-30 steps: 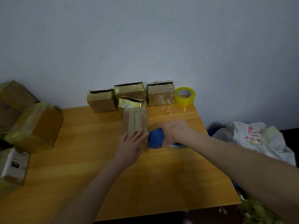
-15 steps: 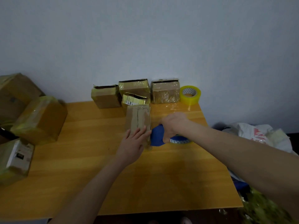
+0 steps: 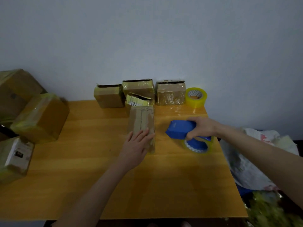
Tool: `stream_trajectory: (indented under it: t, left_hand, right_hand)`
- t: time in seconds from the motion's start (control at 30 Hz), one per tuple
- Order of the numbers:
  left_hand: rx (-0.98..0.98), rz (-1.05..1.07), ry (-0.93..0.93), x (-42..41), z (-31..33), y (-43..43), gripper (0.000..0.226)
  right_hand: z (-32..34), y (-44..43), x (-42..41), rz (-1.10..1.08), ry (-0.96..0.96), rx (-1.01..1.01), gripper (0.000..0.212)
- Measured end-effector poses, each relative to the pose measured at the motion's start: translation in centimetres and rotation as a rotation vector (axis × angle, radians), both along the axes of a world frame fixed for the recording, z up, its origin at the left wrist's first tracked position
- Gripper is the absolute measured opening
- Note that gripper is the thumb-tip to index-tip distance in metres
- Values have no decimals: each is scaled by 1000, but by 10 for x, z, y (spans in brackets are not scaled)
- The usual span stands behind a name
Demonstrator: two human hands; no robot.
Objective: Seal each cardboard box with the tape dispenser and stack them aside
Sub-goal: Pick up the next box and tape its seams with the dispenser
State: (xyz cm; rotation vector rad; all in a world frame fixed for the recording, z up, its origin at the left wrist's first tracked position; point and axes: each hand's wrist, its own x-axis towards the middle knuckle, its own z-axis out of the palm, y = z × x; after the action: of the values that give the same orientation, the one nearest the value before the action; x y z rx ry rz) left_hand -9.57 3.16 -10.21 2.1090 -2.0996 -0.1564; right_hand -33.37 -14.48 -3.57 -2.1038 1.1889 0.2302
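Note:
A small brown cardboard box [image 3: 141, 118] lies in the middle of the wooden table [image 3: 82, 169]. My left hand [image 3: 136, 147] rests flat on its near end, fingers spread. My right hand [image 3: 200, 127] grips the blue tape dispenser [image 3: 180, 129], held to the right of the box and apart from it. Its tape roll [image 3: 196, 145] hangs just above the table. Along the wall stand three taped boxes [image 3: 109, 95] [image 3: 138, 86] [image 3: 170, 94], with a smaller labelled box [image 3: 138, 101] in front.
A spare yellow tape roll [image 3: 196, 97] stands at the back right corner. Larger taped boxes [image 3: 41, 118] [image 3: 14, 158] are piled at the left edge. A white plastic bag [image 3: 255, 151] lies off the table's right side.
My right hand has pulled the dispenser away from the box toward the right. My left hand stays on the box.

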Motion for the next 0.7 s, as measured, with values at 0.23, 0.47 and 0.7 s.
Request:
stream_trajectory:
  t: [0.23, 0.47, 0.7]
  left_hand:
    - [-14, -7, -13, -1, 1, 1, 60]
    - [-433, 203, 371, 3, 9, 26, 48]
    - [-466, 691, 650, 10, 9, 44, 26]
  right_hand:
    - [-75, 15, 36, -734, -337, 489, 56]
    - [-86, 9, 40, -732, -242, 438, 77]
    - [-57, 54, 67, -339, -378, -181, 52]
